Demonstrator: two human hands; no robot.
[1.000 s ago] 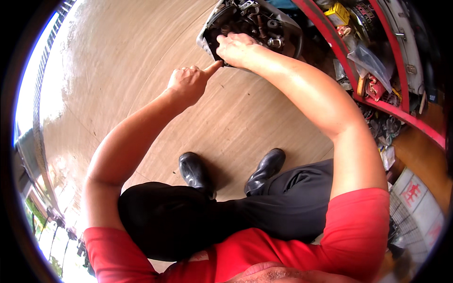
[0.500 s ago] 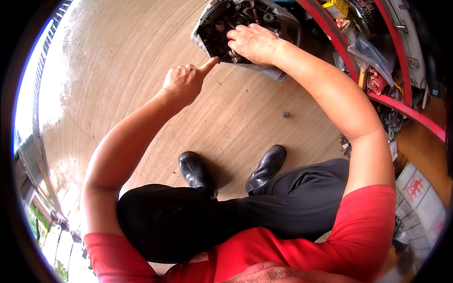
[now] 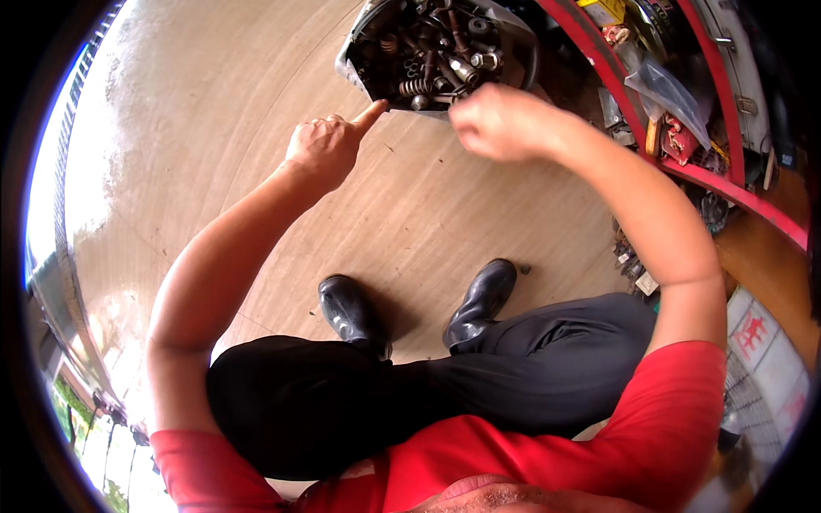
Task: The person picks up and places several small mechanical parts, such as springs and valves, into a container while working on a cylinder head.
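While pale floor [image 3: 410,214] spans the middle of the frame, a red rack [image 3: 592,53] stands at upper right. At top centre sits a grey container [image 3: 345,68] of metal parts [image 3: 464,70]. The left hand [image 3: 323,144] stretches its index finger to the lower-left rim, the others curled; the right hand [image 3: 500,124], blurred near the lower edge, is curled, whether pinching anything I cannot tell. Inside lies a coil spring [image 3: 415,86].
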